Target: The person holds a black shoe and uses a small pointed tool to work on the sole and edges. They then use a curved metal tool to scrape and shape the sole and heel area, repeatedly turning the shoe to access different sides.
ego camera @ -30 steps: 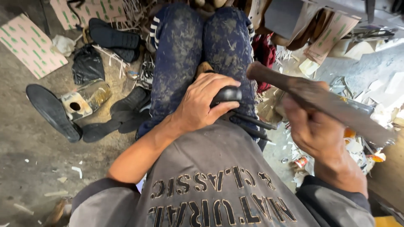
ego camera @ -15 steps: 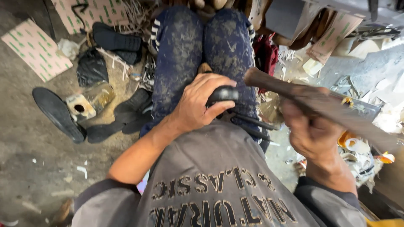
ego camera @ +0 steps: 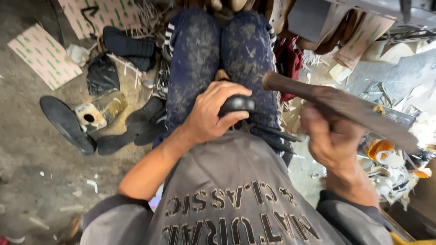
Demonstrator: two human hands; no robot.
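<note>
Your left hand (ego camera: 213, 113) was clamped over the black shoe (ego camera: 237, 103) that sat on your lap, fingers curled across its top and thumb tucked under its near edge, pressing it down against your dust-covered blue trousers (ego camera: 200, 54). That grip had not shifted across the last second; the shoe lay in the same spot, just near of your knees.

What changed was your right hand (ego camera: 334, 138). It was wrapped tightly round the dark, worn hammer (ego camera: 336, 102), fingers closed on the shaft, and the blurred shaft had swung: its rounded end, which had sat higher and closer to the shoe a second earlier, now pointed left with the hand dropped lower and nearer to you. Judging by that motion and the blur, you were mid-stroke, tapping at the shoe while the other hand steadied it.

On the floor to the left lay a loose black sole (ego camera: 66, 123), a small open pot of what looked like glue (ego camera: 88, 117) touching a clear bottle, and a dark shoe upper (ego camera: 143, 120) beside your leg. Further off were a black bag (ego camera: 102, 75) and a patterned cardboard sheet (ego camera: 43, 54). To the right, a heap of offcuts and scraps (ego camera: 390, 159) crowded the ground just beside your hammer hand.
</note>
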